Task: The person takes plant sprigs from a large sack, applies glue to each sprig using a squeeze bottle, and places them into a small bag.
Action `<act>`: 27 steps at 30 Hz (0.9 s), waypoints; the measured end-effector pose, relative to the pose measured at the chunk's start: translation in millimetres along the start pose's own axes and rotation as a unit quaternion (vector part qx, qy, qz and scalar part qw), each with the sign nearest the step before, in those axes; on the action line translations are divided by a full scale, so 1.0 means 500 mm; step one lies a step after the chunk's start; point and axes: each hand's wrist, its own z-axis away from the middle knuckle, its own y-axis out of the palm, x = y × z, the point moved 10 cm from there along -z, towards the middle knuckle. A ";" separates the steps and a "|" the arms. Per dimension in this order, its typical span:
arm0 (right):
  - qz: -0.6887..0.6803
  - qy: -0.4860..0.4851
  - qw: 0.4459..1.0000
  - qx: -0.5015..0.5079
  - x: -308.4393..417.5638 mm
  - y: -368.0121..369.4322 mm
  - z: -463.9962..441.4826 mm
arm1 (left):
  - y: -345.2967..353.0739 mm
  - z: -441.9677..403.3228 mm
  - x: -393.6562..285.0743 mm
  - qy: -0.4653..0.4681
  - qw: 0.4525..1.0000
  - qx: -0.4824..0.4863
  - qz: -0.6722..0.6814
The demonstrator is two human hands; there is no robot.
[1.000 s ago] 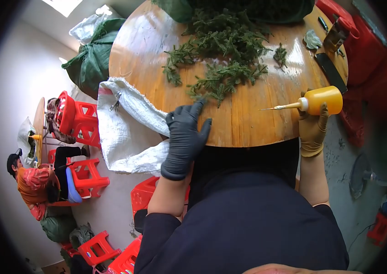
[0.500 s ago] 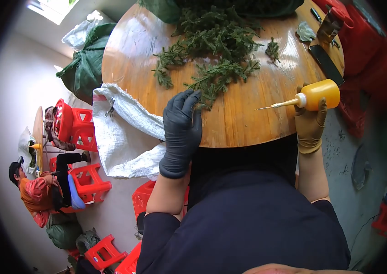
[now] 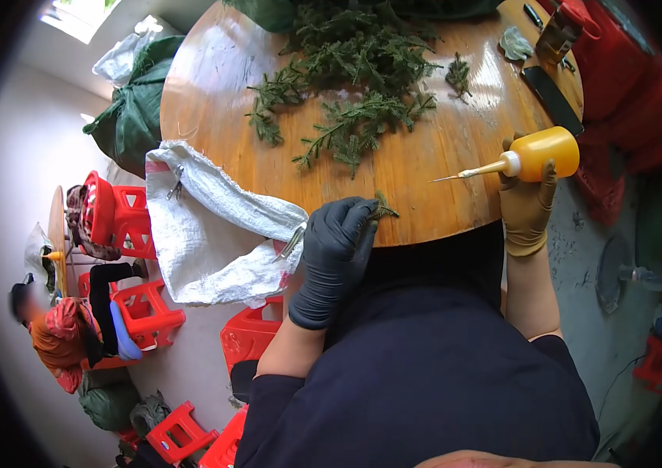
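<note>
My left hand [image 3: 337,253], in a black glove, pinches a small evergreen sprig [image 3: 383,207] at the table's near edge. The sprig's tip pokes out past my fingers; its other end is hidden. In a tan glove, my right hand [image 3: 527,209] grips a yellow squeeze bottle [image 3: 548,154] lying sideways, its thin needle nozzle [image 3: 456,175] pointing left above the wood. Ahead of my hands lies a heap of green evergreen branches [image 3: 362,58], with a loose branch [image 3: 358,129] at its near side. A separate small sprig [image 3: 458,76] rests to the right.
The round wooden table [image 3: 214,101] has a black phone-like slab [image 3: 552,100] and a crumpled pale wad [image 3: 515,44] at its right. A white woven sack [image 3: 190,249] hangs at the left edge. Red stools [image 3: 249,335] stand behind, and another person [image 3: 62,335] sits far left.
My left hand has moved right and toward my body, away from the heap, with a small sprig now in its fingers. My right hand still holds the bottle.
</note>
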 end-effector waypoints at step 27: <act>0.289 -0.010 0.951 0.108 -0.120 0.203 0.049 | 0.036 0.069 -0.019 0.005 0.999 0.001 -0.032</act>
